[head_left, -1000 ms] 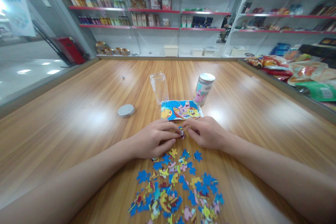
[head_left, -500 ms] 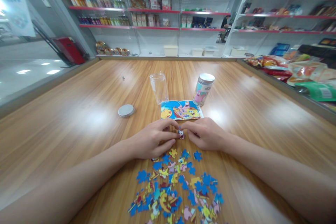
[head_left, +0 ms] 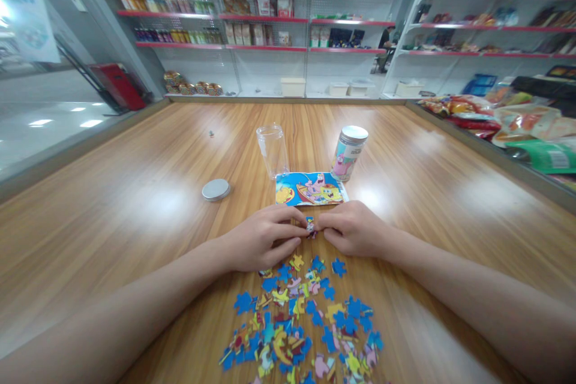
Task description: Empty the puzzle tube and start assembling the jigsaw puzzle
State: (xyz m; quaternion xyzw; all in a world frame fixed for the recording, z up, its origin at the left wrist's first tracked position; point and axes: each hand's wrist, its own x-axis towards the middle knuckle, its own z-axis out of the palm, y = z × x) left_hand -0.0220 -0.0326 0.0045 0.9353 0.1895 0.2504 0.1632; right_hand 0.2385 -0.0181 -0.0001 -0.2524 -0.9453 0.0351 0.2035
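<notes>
A small cluster of puzzle pieces (head_left: 310,227), blue on top with a white face-like print below, lies on the wooden table between my hands. From the left, my left hand (head_left: 265,236) holds its edge with bent fingertips, the thumb lying lower and apart. My right hand (head_left: 351,229) is curled, its index fingertip pressed to the cluster's right edge. Just beyond lies the picture sheet (head_left: 310,189) with cartoon figures in a boat. Below my hands spread many loose puzzle pieces (head_left: 281,345), mostly blue, yellow and pink, some overlapping.
Behind the picture sheet stand a clear open jar (head_left: 272,153) and a printed can (head_left: 348,154) with a silver top. A silver lid (head_left: 216,190) rests left of them. Packaged goods (head_left: 522,123) lie beyond the table's right edge, and stocked shelves (head_left: 265,19) line the back.
My right index finger has drawn down and right, from the top of the small cluster to its right edge, uncovering its blue upper part. My left hand stays nearly still.
</notes>
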